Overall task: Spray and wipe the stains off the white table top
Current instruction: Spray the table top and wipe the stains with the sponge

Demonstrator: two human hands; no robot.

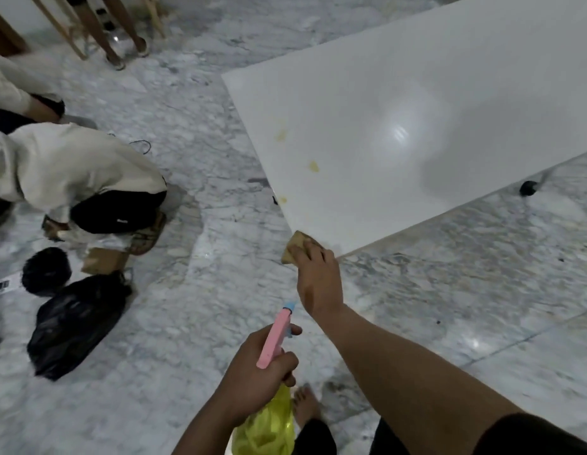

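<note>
Fingers of the right hand pinch a soft tan sponge at the near corner of the white table top; it should squash easily. The left hand wraps around the light pink-topped yellow spray bottle.

- The right hand is pressing a sponge at the table corner.
- The left hand is gripping a spray bottle.
- Yellow stains are dotting the table near its edge.
</note>
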